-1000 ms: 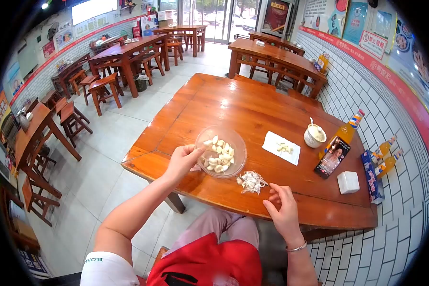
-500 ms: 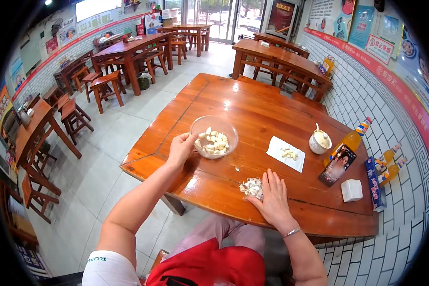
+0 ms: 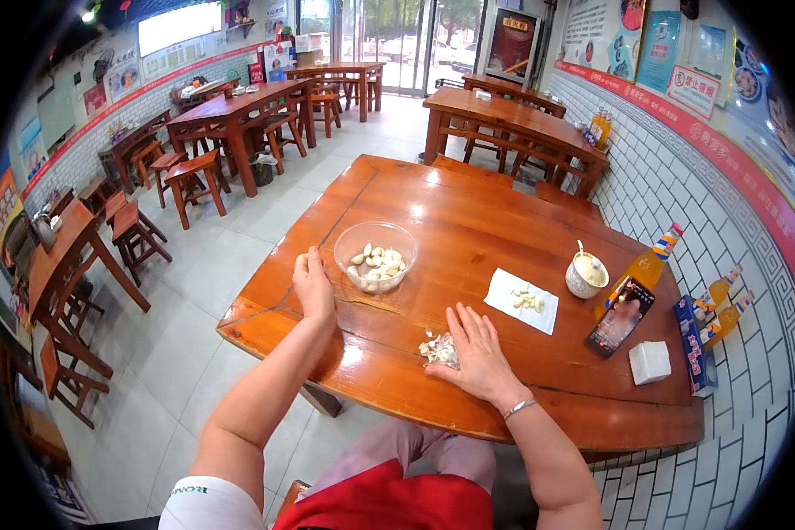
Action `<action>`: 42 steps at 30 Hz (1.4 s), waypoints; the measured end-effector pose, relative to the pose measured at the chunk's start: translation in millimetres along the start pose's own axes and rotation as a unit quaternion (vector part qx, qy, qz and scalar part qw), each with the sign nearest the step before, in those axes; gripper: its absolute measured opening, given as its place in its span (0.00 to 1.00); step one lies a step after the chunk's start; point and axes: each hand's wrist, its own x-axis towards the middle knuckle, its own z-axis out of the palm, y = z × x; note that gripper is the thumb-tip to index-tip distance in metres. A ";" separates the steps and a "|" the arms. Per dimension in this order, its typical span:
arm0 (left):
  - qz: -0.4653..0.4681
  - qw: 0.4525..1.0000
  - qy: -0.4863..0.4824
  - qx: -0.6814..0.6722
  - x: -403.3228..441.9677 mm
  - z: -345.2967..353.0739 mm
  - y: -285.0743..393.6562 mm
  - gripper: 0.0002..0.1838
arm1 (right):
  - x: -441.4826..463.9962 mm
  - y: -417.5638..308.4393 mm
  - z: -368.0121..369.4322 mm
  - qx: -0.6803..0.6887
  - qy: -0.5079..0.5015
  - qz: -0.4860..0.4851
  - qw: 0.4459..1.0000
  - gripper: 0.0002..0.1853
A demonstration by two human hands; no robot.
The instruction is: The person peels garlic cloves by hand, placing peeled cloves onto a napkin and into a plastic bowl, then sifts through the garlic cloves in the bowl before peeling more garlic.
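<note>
A clear plastic bowl (image 3: pixel 344 270) stands on the wooden table, with several peeled garlic cloves (image 3: pixel 380 262) inside. Just left of its rim is my left hand (image 3: pixel 313 284), holding nothing, fingers pointing up and away from the bowl. My right hand (image 3: pixel 479 352) lies palm down on the tabletop, fingers outstretched. Against its thumb side rests a small heap of garlic skins (image 3: pixel 440 351). Beyond that hand, a white napkin (image 3: pixel 541 316) carries several more cloves (image 3: pixel 528 300).
On the right are a lidded white pot (image 3: pixel 585 277) with a spoon, a phone (image 3: pixel 621 320) leaning on an orange drink bottle (image 3: pixel 652 260), a napkin stack (image 3: pixel 649 363) and a blue box (image 3: pixel 695 344). A tiled wall (image 3: pixel 680 177) borders that side; other tables (image 3: pixel 238 106) and stools stand beyond.
My left hand has let go of the bowl's rim and now stands beside it. My right hand has slid left with the garlic skins. The camera view has tilted slightly.
</note>
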 end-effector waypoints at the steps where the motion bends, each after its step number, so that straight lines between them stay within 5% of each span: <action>1: 0.001 1.000 -0.002 -0.001 -13.9 9.1 17.3 0.16 | 1.4 3.6 -1.1 0.030 -0.005 -0.022 0.999 0.49; 5: -0.123 0.946 -0.301 0.011 -60.3 53.4 45.5 0.13 | 7.8 31.9 -6.0 0.211 -0.025 -0.011 0.977 0.43; 7: -0.326 0.839 -0.436 -0.026 -78.3 77.6 46.3 0.11 | 12.7 44.3 -1.9 0.437 0.017 0.042 0.898 0.36; 10: -0.414 0.735 -0.523 -0.126 -88.0 106.3 26.4 0.07 | 25.1 46.9 1.1 0.508 0.102 0.087 0.851 0.28; 12: -0.435 0.744 -0.489 -0.132 -83.3 115.9 10.8 0.07 | 31.9 53.6 8.4 0.578 0.160 0.135 0.789 0.24; 14: -0.457 0.770 -0.420 -0.150 -82.6 123.5 11.7 0.07 | 39.1 57.8 11.3 0.561 0.162 0.138 0.800 0.23; 19: -0.460 0.740 -0.445 -0.207 -69.3 113.8 8.1 0.18 | 47.5 59.2 8.7 0.499 0.165 0.126 0.841 0.19; 23: -0.429 0.746 -0.472 -0.194 -66.6 112.8 7.6 0.19 | 50.5 62.6 5.4 0.565 0.158 0.136 0.798 0.18; 28: -0.434 0.765 -0.453 -0.145 -84.8 115.2 6.8 0.18 | 42.8 50.7 -16.8 0.284 0.205 0.011 0.937 0.20; 42: -0.445 0.745 -0.474 -0.150 -103.8 113.8 16.7 0.25 | 36.7 31.8 -22.8 0.155 0.236 -0.069 0.957 0.11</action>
